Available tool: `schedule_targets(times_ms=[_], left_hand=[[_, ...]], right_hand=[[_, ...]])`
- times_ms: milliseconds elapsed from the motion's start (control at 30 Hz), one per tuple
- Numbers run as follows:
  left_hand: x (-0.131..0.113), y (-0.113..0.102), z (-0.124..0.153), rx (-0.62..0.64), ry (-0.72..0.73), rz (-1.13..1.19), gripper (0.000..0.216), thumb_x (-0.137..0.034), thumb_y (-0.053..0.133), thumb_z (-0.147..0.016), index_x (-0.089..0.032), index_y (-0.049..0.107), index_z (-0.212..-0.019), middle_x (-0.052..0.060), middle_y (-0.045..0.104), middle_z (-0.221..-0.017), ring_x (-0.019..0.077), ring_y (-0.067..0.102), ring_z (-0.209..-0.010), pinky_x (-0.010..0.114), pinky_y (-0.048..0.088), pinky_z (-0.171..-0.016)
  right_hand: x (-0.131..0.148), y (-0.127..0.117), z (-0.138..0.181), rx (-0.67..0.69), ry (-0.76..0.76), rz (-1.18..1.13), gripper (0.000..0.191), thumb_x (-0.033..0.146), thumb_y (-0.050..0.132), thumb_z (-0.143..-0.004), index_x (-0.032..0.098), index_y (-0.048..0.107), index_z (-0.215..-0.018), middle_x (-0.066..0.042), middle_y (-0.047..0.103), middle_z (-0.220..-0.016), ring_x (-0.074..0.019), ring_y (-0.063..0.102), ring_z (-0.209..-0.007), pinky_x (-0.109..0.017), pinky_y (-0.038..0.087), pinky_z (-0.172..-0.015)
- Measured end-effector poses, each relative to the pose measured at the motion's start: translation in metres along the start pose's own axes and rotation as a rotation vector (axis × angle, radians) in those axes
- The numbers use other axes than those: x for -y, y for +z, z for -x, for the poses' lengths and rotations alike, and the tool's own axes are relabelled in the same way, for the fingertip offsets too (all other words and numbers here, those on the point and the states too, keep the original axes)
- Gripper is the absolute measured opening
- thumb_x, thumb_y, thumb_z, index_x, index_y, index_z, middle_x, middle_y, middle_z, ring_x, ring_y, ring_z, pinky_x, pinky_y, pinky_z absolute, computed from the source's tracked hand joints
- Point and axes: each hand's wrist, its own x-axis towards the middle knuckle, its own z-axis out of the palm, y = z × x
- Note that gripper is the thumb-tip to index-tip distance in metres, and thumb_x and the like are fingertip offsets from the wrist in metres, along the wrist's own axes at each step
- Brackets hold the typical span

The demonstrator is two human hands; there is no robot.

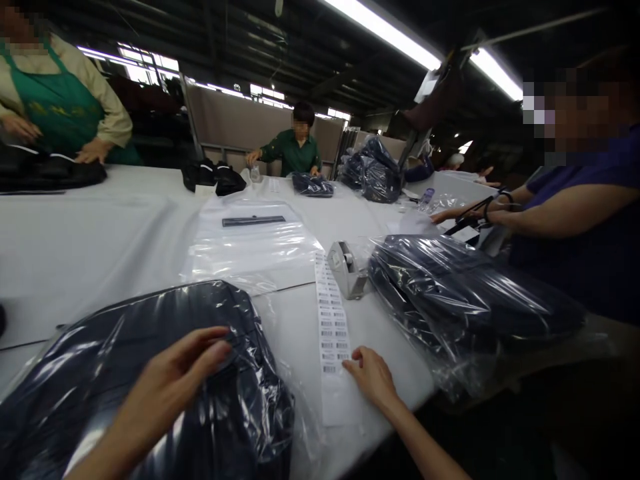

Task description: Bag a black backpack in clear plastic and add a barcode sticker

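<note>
The label strip [333,327] is lying near the table's front edge, running away from the person toward a tape dispenser [346,268]. It is carrying a column of small barcode stickers; the print is too small to be read. The right hand [373,377] is resting at the strip's near end, fingers curled and narrow, fingertips touching the strip by the lowest stickers, gripping nothing that can be seen.

The left hand [173,383] is lying on a bagged garment [150,373] at the table's front left corner, fingers stretched forward and loosely spread, pressing on the plastic rather than holding it. The bag is clear and glossy, and a dark folded garment is filling it.

Just right of the dispenser, at the table's right edge, a pile of bagged garments [465,300] is sitting, also dark cloth in clear plastic. Toward the table's middle a stack of empty clear bags [253,243] is lying flat, with a dark bar [253,220] resting on top.

The table [90,247] is covered in white. A co-worker's arm [550,213] is reaching in from the right edge. Another person in a green apron [60,100] is handling dark cloth at the far left corner, and a third in a green shirt [295,150] is working at the far edge. Overhead, strip lights [385,30] are glowing under a dark ceiling.
</note>
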Motion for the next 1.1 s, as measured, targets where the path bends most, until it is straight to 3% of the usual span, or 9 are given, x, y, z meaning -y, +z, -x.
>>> schedule_targets(times_ms=[67,133,233,333,500,633,767,900,1100], left_hand=[[-0.021,0.044,-0.021,0.261,0.048,0.25,0.066,-0.063,0.055,-0.068,-0.014,0.053,-0.112,0.005,0.064,-0.095,0.0223,0.058,-0.092,0.033,0.048,-0.081],[-0.035,0.091,-0.04,0.353,-0.076,0.271,0.051,-0.047,0.056,-0.074,-0.013,0.05,-0.112,0.007,0.061,-0.093,0.0182,0.06,-0.087,0.028,0.049,-0.077],[-0.037,0.147,-0.056,0.357,-0.215,0.142,0.041,-0.03,0.055,-0.075,-0.011,0.044,-0.11,0.008,0.059,-0.084,0.0181,0.061,-0.076,0.028,0.049,-0.066],[-0.027,0.179,-0.053,0.321,-0.202,0.005,0.054,-0.017,0.065,-0.061,-0.012,0.04,-0.109,0.006,0.059,-0.08,0.0218,0.06,-0.078,0.028,0.046,-0.065],[-0.016,0.204,-0.034,0.372,-0.087,-0.08,0.065,-0.009,0.068,-0.05,-0.017,0.038,-0.108,0.001,0.059,-0.077,0.02,0.06,-0.075,0.023,0.041,-0.059],[-0.012,0.216,-0.03,0.399,-0.05,-0.095,0.057,-0.005,0.063,-0.051,-0.017,0.045,-0.103,-0.004,0.056,-0.066,0.0162,0.058,-0.065,0.021,0.037,-0.052],[-0.01,0.217,-0.033,0.39,0.018,-0.11,0.05,-0.001,0.06,-0.05,-0.015,0.056,-0.097,-0.006,0.054,-0.061,0.014,0.056,-0.064,0.02,0.037,-0.054],[-0.012,0.215,-0.035,0.343,0.092,-0.112,0.03,-0.003,0.056,-0.056,-0.014,0.063,-0.084,-0.004,0.053,-0.059,0.0134,0.054,-0.063,0.022,0.036,-0.058],[-0.011,0.219,-0.036,0.308,0.097,-0.079,0.019,-0.006,0.061,-0.058,-0.014,0.065,-0.074,-0.004,0.054,-0.058,0.0126,0.052,-0.06,0.021,0.036,-0.056]], right_hand=[[0.003,0.006,0.0,-0.004,-0.01,-0.011,0.016,0.033,0.055,-0.078,0.019,0.061,-0.075,-0.006,0.063,-0.079,-0.022,0.059,-0.077,-0.029,0.039,-0.069],[0.003,0.009,0.001,-0.001,-0.015,-0.013,0.017,0.032,0.052,-0.08,0.019,0.06,-0.071,-0.006,0.062,-0.079,-0.0219,0.059,-0.078,-0.03,0.039,-0.069],[0.001,0.01,0.003,-0.002,-0.03,-0.012,0.017,0.031,0.051,-0.081,0.02,0.059,-0.071,-0.006,0.061,-0.08,-0.0217,0.058,-0.079,-0.03,0.039,-0.071],[-0.002,0.011,0.005,-0.018,-0.053,-0.037,0.015,0.031,0.051,-0.082,0.021,0.058,-0.073,-0.005,0.06,-0.08,-0.0213,0.057,-0.08,-0.029,0.039,-0.072],[-0.005,0.016,0.007,-0.058,-0.068,-0.062,0.015,0.032,0.05,-0.083,0.022,0.057,-0.073,-0.005,0.059,-0.079,-0.022,0.057,-0.079,-0.03,0.04,-0.071],[-0.006,0.014,0.009,-0.073,-0.089,-0.075,0.017,0.032,0.048,-0.084,0.023,0.058,-0.074,-0.005,0.059,-0.079,-0.0225,0.058,-0.078,-0.032,0.041,-0.07],[-0.006,0.006,0.009,-0.116,-0.159,-0.246,0.021,0.031,0.043,-0.087,0.022,0.061,-0.093,-0.006,0.06,-0.088,-0.0215,0.057,-0.083,-0.032,0.043,-0.076],[-0.006,0.007,0.006,0.007,-0.252,-0.464,0.031,0.026,0.052,-0.08,0.022,0.059,-0.11,-0.004,0.06,-0.092,-0.0173,0.057,-0.078,-0.029,0.046,-0.075],[-0.011,0.011,-0.002,0.112,-0.211,-0.511,0.024,0.026,0.055,-0.078,0.019,0.067,-0.097,-0.004,0.062,-0.087,-0.0162,0.057,-0.073,-0.028,0.047,-0.071]])
